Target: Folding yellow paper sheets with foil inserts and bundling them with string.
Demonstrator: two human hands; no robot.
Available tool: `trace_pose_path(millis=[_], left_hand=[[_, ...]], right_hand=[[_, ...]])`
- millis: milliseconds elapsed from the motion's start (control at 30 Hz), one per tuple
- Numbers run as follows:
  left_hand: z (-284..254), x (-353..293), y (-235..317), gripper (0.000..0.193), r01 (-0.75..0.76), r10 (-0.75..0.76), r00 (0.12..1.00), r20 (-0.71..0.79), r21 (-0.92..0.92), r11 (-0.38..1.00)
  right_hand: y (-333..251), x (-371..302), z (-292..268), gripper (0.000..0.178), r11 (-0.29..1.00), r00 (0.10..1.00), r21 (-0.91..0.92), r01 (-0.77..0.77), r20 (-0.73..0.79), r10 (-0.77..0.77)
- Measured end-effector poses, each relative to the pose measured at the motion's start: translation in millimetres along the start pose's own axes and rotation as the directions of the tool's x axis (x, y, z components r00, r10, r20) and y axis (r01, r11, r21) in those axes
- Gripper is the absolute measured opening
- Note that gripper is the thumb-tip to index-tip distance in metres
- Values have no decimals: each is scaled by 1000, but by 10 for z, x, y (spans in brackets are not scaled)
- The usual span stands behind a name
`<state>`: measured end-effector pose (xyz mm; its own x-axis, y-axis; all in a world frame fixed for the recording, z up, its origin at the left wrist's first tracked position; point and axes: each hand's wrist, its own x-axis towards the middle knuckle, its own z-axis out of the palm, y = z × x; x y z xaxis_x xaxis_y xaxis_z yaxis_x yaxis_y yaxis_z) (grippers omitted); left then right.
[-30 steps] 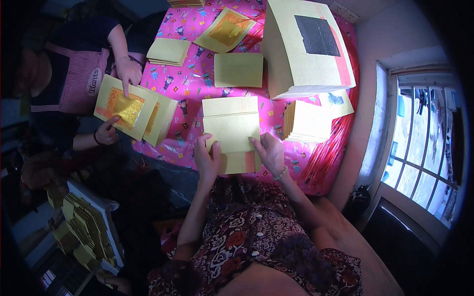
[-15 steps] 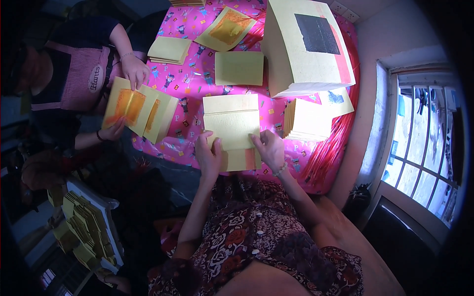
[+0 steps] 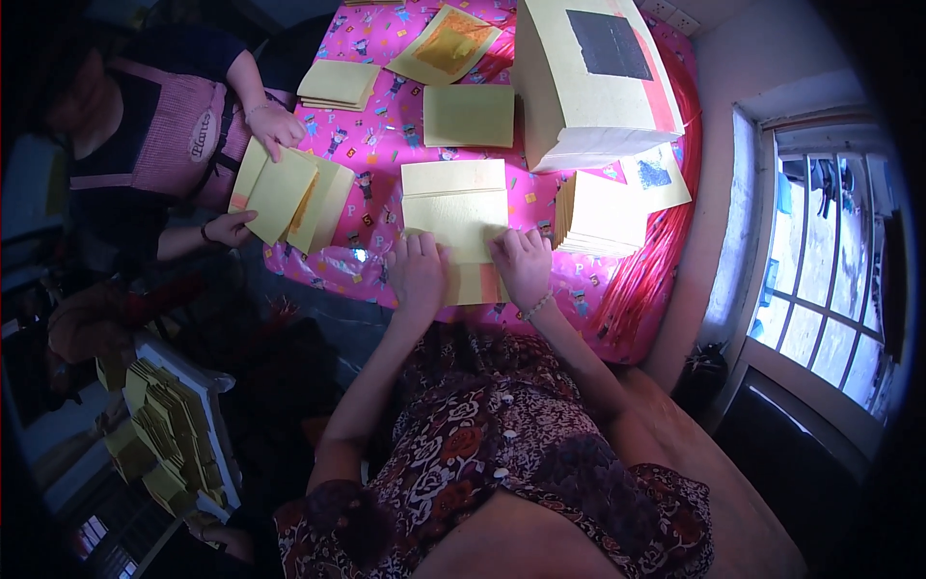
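A pale yellow sheet of paper (image 3: 453, 210), folded with a crease across its upper part, lies on the pink patterned tablecloth (image 3: 371, 217) in front of me. My left hand (image 3: 418, 273) is closed at its lower left edge, fingers curled over the paper. At the lower right edge my right hand (image 3: 524, 262) is closed the same way, thumb and fingers pinched on it. Below the hands, a lower flap (image 3: 470, 283) of the paper with a reddish stripe shows. The fingertips' undersides are hidden.
A tall paper stack (image 3: 588, 106) with a black patch stands at back right. Nearby are a smaller stack (image 3: 603, 214), a blue-marked sheet (image 3: 659, 177) and red strands (image 3: 648, 280). Further sheets lie behind. At left, a co-worker's hands (image 3: 275, 127) handle folded yellow paper (image 3: 289, 188).
My fingers have curled over the paper's lower edges, knuckles now uppermost. The co-worker has folded a flap over the orange patch. The whole view has shifted slightly.
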<state>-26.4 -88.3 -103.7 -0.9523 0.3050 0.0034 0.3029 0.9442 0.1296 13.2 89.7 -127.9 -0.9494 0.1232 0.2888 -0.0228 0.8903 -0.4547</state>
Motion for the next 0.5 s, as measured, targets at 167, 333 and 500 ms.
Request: trace_pose_path(millis=[167,333,500], left_hand=[[-23,-67,102,43,-5,4,1000,-15,-54,999],[8,-90,86,47,26,-28,999,-21,-92,995],[86,-129,48,55,6,-26,993,-118,-169,986]], right_hand=[[-9,5,-12,18,994,997,-81,73,-11,-74],[-132,71,-169,20,978,977,-35,204,66,-201],[-5,1,-38,19,968,965,111,225,111,-237]])
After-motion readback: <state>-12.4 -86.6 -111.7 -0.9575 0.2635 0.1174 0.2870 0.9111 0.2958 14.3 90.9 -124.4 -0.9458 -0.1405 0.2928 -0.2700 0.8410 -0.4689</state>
